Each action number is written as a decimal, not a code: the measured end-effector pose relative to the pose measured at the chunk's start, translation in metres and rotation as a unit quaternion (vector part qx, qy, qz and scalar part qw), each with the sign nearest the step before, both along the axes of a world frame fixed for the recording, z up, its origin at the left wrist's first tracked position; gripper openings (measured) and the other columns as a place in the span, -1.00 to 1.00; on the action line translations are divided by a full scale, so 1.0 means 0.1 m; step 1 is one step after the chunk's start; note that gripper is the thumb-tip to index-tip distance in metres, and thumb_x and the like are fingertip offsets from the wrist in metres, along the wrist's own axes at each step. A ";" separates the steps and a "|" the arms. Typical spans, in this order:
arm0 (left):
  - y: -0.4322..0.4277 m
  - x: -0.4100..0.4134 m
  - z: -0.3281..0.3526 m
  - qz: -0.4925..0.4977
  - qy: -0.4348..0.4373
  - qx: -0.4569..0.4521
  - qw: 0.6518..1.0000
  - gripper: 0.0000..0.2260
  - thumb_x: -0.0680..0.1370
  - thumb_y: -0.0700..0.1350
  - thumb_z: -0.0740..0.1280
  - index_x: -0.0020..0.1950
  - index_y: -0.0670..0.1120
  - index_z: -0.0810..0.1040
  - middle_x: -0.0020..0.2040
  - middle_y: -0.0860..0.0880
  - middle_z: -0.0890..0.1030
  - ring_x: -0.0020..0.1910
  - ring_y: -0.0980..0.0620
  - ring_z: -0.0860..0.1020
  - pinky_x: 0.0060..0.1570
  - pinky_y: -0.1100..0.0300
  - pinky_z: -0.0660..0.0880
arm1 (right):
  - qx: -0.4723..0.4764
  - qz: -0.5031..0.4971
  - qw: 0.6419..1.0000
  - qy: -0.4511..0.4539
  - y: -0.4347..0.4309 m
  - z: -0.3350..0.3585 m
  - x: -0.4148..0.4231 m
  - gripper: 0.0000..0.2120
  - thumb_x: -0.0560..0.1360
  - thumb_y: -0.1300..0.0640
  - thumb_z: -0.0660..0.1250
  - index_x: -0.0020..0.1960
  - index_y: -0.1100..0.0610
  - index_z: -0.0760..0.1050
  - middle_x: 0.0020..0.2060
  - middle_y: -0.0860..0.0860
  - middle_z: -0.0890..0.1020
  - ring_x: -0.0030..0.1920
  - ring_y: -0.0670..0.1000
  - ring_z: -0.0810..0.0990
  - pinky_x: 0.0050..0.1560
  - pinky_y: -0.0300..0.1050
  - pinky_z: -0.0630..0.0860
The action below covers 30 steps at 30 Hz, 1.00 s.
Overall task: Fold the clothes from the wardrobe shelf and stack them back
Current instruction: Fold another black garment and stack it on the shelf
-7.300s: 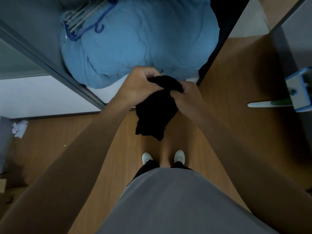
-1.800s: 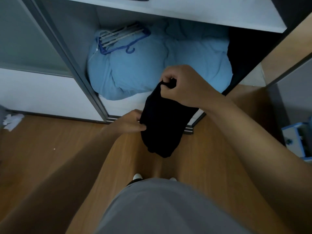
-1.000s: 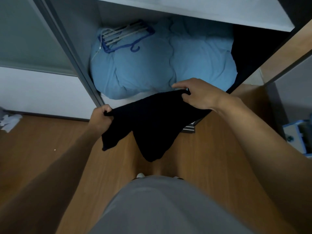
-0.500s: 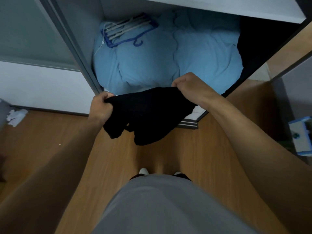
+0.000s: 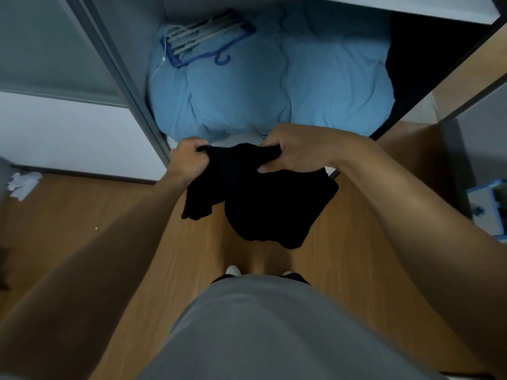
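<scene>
Both hands grip a black garment (image 5: 260,198) in the air in front of the open wardrobe, above the wooden floor (image 5: 123,229). The left hand (image 5: 189,157) has its fingers curled round one bunched corner of the cloth. The right hand (image 5: 299,149) closes over the other, with the thumb pressed against the fabric below. The held top edge runs left to right between the two hands, which are fairly close together. The rest of the garment hangs down from that edge towards the person's white shoes (image 5: 232,269). A narrower flap droops at the lower left, and a wider, rounded mass sags at the lower right. The cloth is soft, matt and limp, and too dark for seams to show.

Behind it, a puffy pale-blue duvet (image 5: 260,86) with quilted folds fills the wardrobe compartment. A bundle of thin hangers (image 5: 203,37) in white and blue lies on top of the duvet. A grey metal door frame (image 5: 123,78) slants along the left side of the compartment.
</scene>
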<state>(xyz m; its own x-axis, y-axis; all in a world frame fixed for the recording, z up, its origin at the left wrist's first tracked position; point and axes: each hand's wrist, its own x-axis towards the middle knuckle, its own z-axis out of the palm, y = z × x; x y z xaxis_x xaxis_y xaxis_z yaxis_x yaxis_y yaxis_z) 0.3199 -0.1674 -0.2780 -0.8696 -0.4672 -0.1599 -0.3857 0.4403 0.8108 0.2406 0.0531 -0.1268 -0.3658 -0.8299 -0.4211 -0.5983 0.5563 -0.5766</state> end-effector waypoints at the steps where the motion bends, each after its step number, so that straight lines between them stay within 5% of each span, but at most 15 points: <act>1: 0.05 -0.02 -0.01 -0.001 -0.006 0.003 1.000 -0.76 0.46 -0.38 0.22 -0.23 -0.07 0.57 -0.07 -0.11 0.58 0.03 -0.12 0.56 0.17 0.03 0.46 | -0.006 0.005 1.000 -0.004 -0.01 0.01 0.00 -0.67 0.57 0.13 0.38 -0.35 -0.06 0.45 -0.54 -0.22 0.49 -0.50 -0.27 0.44 -0.41 -0.41 0.32; 5: 0.37 -0.06 0.00 -0.023 -0.021 0.082 0.996 -0.79 0.52 -0.41 0.30 -0.04 -0.10 0.52 0.03 -0.15 0.51 0.00 -0.10 0.54 0.13 0.02 0.51 | -0.019 0.004 1.000 -0.006 -0.02 0.04 -0.01 -0.67 0.58 0.11 0.37 -0.34 -0.04 0.44 -0.58 -0.29 0.45 -0.50 -0.26 0.42 -0.42 -0.41 0.31; 8: 0.56 0.14 0.05 -0.055 -0.016 0.225 0.973 -0.78 0.56 -0.41 0.31 0.13 -0.16 0.50 -0.02 -0.07 0.58 -0.10 0.12 0.59 -0.07 0.35 0.52 | -0.023 -0.010 1.000 0.005 -0.02 0.04 -0.01 -0.64 0.58 0.05 0.37 -0.37 -0.03 0.41 -0.59 -0.27 0.45 -0.52 -0.26 0.42 -0.43 -0.41 0.31; 11: 0.61 0.31 0.08 -0.119 -0.071 0.276 0.951 -0.85 0.64 -0.20 0.27 0.12 -0.04 0.61 -0.06 0.06 0.69 -0.07 0.14 0.64 -0.03 0.26 0.52 | -0.040 -0.021 0.998 0.032 -0.05 0.00 -0.03 -0.59 0.57 0.03 0.38 -0.41 0.03 0.36 -0.55 -0.17 0.40 -0.53 -0.24 0.38 -0.43 -0.37 0.30; 15: 0.58 0.48 0.03 -0.116 -0.056 0.536 0.834 -0.50 0.63 0.20 0.13 0.52 0.03 0.33 0.44 0.02 0.47 0.40 0.10 0.45 0.32 0.19 0.41 | -0.069 -0.033 0.995 0.071 -0.12 -0.04 -0.06 -0.55 0.54 0.05 0.42 -0.45 0.06 0.34 -0.51 -0.10 0.36 -0.55 -0.21 0.37 -0.44 -0.33 0.28; 17: 0.56 0.52 0.01 -0.217 -0.055 0.486 0.845 -0.42 0.55 0.31 0.22 0.51 0.10 0.34 0.46 0.03 0.45 0.42 0.10 0.43 0.36 0.19 0.40 | -0.085 -0.062 0.991 0.081 -0.14 -0.05 -0.11 -0.59 0.50 0.04 0.46 -0.43 0.18 0.43 -0.49 -0.04 0.39 -0.54 -0.17 0.35 -0.45 -0.30 0.22; 20: 0.64 0.46 0.12 -0.241 -0.033 0.291 0.925 -0.71 0.54 0.18 0.38 0.14 0.05 0.64 0.08 0.02 0.70 0.11 0.07 0.65 0.08 0.19 0.55 | -0.104 -0.119 0.983 0.097 -0.17 -0.05 -0.17 -0.59 0.45 -0.02 0.49 -0.28 0.34 0.55 -0.43 0.02 0.44 -0.49 -0.16 0.35 -0.40 -0.19 0.23; 23: 0.65 0.35 0.19 -0.117 -0.004 0.317 0.941 -0.76 0.58 0.07 0.36 0.01 -0.08 0.67 -0.10 -0.03 0.73 -0.08 0.01 0.70 -0.10 0.23 0.58 | -0.064 -0.153 0.983 0.077 -0.11 -0.03 -0.28 -0.59 0.32 -0.21 0.53 -0.29 0.13 0.55 -0.40 -0.08 0.57 -0.44 -0.21 0.51 -0.36 -0.19 0.40; 25: 0.61 0.32 0.19 -0.067 0.016 0.354 0.933 -0.80 0.61 0.00 0.34 0.01 -0.11 0.67 -0.11 -0.06 0.73 -0.09 -0.02 0.70 -0.14 0.27 0.58 | 0.094 -0.122 0.985 0.080 -0.03 -0.03 -0.34 -0.53 0.18 -0.30 0.56 -0.18 0.05 0.58 -0.28 -0.07 0.66 -0.28 -0.10 0.64 -0.22 -0.13 0.57; 27: 0.57 0.29 0.18 -0.021 0.031 0.356 0.934 -0.80 0.62 -0.02 0.33 -0.02 -0.13 0.66 -0.18 -0.05 0.72 -0.15 -0.03 0.70 -0.21 0.26 0.57 | 0.231 -0.075 0.966 0.085 0.06 -0.09 -0.36 -0.59 0.20 -0.21 0.59 -0.16 0.03 0.56 -0.20 -0.06 0.64 -0.20 -0.03 0.63 -0.10 -0.08 0.62; 30: 0.55 0.22 0.14 0.049 0.030 0.350 0.935 -0.80 0.61 0.00 0.34 -0.05 -0.09 0.65 -0.23 -0.02 0.73 -0.21 0.01 0.71 -0.29 0.28 0.57 | 0.195 -0.091 0.976 0.004 0.15 -0.25 -0.28 -0.82 0.32 0.00 0.52 -0.19 0.04 0.57 -0.28 -0.12 0.63 -0.21 -0.09 0.61 -0.25 -0.23 0.52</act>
